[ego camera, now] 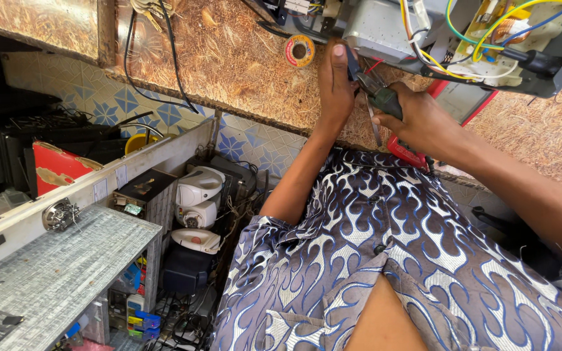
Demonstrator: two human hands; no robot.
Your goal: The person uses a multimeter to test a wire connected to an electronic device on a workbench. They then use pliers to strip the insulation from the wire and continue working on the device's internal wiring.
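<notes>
Patterned worktop (229, 58) cluttered. Left hand (334, 81) pressed against grey metal casing (378, 29), fingers extended. Right hand (424, 120) closed round green-handled pliers (380, 99), jaws at casing edge. Risk I judged: pliers slipping into loose yellow wires (424, 58), nicking insulation.

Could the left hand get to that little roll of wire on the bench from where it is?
Probably yes. The left hand rests on the bench just beside the roll of wire, with only bare surface between them.
</notes>
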